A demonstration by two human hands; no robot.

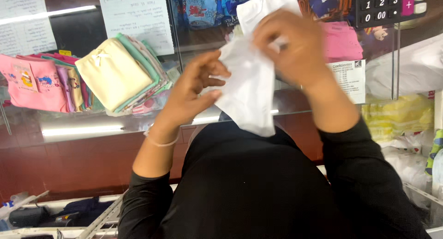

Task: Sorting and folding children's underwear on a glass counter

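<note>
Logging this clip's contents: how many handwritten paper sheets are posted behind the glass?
2. One paper sheet hangs at the top left corner, cut by the frame edge; the other sheet hangs right of it, above the folded garment stack. More may be hidden outside the frame.

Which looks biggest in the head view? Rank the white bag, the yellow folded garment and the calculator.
1. white bag, though nearness to the camera inflates it.
2. yellow folded garment.
3. calculator, partly cut off by the frame edge, so its rank is unsure.

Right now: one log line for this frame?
left hand: grips white garment edge | right hand: pinches its top | garment: held above glass counter | nearby: folded pastel stack, calculator
</note>
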